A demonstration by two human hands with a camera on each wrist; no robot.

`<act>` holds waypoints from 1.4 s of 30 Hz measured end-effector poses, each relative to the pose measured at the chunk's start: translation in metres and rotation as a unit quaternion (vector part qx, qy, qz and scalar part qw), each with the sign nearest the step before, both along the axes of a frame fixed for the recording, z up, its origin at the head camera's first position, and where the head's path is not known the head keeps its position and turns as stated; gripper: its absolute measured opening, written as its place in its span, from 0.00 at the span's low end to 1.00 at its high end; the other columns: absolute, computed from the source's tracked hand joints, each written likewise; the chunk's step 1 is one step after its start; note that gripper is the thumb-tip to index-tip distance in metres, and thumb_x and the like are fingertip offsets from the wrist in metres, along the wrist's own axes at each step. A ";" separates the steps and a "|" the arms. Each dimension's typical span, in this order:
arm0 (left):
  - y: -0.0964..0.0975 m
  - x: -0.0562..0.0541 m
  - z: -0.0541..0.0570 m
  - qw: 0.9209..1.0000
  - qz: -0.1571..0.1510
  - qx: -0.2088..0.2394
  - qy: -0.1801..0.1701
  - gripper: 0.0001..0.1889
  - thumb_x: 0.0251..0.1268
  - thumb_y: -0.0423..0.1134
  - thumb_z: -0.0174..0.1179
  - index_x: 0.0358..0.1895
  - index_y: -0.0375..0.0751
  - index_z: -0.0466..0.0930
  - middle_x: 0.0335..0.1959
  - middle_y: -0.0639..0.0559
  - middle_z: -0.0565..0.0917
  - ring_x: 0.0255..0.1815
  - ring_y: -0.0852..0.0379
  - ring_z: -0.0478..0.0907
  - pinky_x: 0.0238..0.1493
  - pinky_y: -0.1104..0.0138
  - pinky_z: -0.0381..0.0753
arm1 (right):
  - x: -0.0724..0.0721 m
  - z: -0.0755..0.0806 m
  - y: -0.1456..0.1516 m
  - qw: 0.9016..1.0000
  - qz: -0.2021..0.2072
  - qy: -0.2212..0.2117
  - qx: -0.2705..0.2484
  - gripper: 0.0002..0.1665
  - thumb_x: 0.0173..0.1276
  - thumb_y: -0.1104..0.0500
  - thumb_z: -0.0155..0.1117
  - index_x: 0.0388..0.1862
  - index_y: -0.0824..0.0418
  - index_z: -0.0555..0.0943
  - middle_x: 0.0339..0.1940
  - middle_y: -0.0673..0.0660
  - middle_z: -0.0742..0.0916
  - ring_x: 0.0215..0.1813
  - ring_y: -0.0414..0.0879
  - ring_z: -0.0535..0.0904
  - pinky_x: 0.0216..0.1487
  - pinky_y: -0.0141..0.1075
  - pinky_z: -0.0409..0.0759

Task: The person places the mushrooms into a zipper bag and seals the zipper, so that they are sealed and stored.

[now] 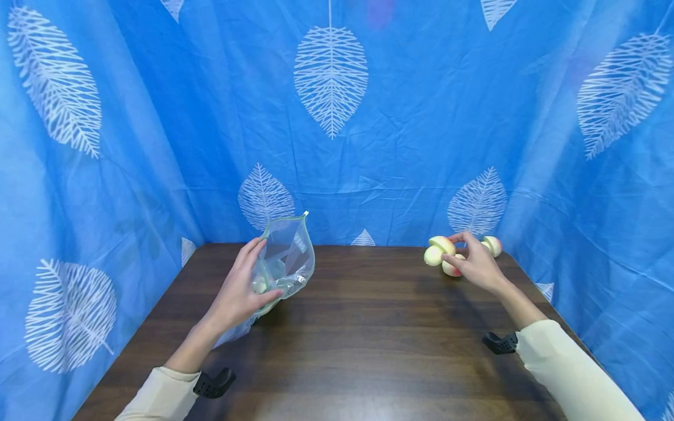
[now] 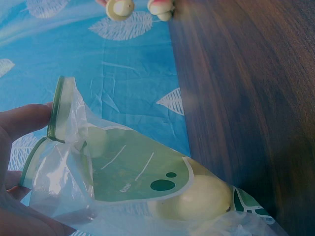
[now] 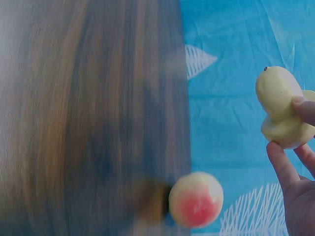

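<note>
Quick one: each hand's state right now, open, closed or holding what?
Left hand: holding a clear plastic zip bag with green edging.
Right hand: holding pale-yellow, rounded fruits.

We hold our left arm (image 1: 188, 349) and right arm (image 1: 520, 305) forward, well apart. Our left hand (image 1: 239, 292) spreads thumb (image 1: 270, 297) from fingers (image 1: 248, 254); our right hand (image 1: 478, 266) curls in a pinching grip.

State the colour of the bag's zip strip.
The zip strip is green, seen best in the left wrist view.
</note>
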State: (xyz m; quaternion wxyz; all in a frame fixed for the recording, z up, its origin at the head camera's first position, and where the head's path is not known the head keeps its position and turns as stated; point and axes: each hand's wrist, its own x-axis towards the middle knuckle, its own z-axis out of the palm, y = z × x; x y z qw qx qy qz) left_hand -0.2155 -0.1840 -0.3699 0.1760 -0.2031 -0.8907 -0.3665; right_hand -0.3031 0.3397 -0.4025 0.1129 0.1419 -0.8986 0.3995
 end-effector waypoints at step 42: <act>0.000 -0.001 -0.004 1.000 -0.010 0.000 0.005 0.55 0.50 0.35 0.82 0.80 0.33 0.57 0.80 0.38 0.57 0.75 0.36 0.60 0.66 0.38 0.70 | -0.016 0.046 -0.141 0.988 0.135 0.071 -0.036 0.23 0.67 0.63 0.76 0.58 0.60 0.79 0.60 0.59 0.81 0.58 0.58 0.84 0.52 0.47 0.86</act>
